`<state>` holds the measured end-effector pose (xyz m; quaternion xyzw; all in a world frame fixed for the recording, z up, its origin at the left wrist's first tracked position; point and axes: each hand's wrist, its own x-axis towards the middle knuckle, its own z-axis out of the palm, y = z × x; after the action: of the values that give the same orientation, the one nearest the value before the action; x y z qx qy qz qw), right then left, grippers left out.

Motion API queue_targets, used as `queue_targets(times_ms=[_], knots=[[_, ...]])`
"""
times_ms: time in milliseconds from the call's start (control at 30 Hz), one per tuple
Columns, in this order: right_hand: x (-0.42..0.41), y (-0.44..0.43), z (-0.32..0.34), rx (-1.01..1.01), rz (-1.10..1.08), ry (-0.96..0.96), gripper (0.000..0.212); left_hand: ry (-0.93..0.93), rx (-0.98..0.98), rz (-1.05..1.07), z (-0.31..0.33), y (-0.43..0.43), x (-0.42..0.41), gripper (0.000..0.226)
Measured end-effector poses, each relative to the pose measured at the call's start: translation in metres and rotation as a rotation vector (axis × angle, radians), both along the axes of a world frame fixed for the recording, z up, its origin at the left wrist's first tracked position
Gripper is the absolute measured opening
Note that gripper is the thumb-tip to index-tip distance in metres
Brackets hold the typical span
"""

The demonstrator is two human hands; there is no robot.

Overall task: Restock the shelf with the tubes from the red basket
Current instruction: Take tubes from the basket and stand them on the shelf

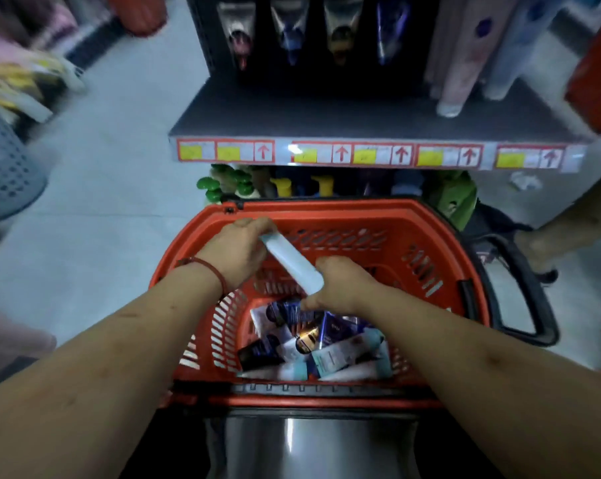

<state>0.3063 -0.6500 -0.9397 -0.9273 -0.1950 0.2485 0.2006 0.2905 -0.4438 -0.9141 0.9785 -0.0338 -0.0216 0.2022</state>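
You held the pale blue plastic tube point(292, 262) over the red slotted plastic basket point(326, 210), left hand point(238, 252) clamped on its 11 o'clock end, right hand point(340, 285) curled round its 5 o'clock end; probably light, soft-walled, slick, so grip the stiffer ends.

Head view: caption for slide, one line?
Left hand and right hand hold one pale tube over the red basket of tubes, before the shelf.

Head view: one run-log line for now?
left hand: grips pale tube, upper end | right hand: grips lower end | red basket: tubes inside
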Motion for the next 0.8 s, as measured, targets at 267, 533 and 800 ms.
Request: queue_targets(times_ms=[267,533,800], knots=[[-0.016,-0.021,0.099,0.255,-0.321,-0.322,0.056,0.166,-0.605,0.310,0.109,-0.075,-0.020,0.047],[-0.012,-0.048,0.183,0.348,-0.370,-0.551,0.057,0.032,-1.021,0.250,0.182,-0.112,-0.033,0.023],[-0.007,-0.081,0.238,0.668,-0.290,-0.437,0.038,-0.073,-1.188,0.238,0.233,-0.134,-0.021,0.022]])
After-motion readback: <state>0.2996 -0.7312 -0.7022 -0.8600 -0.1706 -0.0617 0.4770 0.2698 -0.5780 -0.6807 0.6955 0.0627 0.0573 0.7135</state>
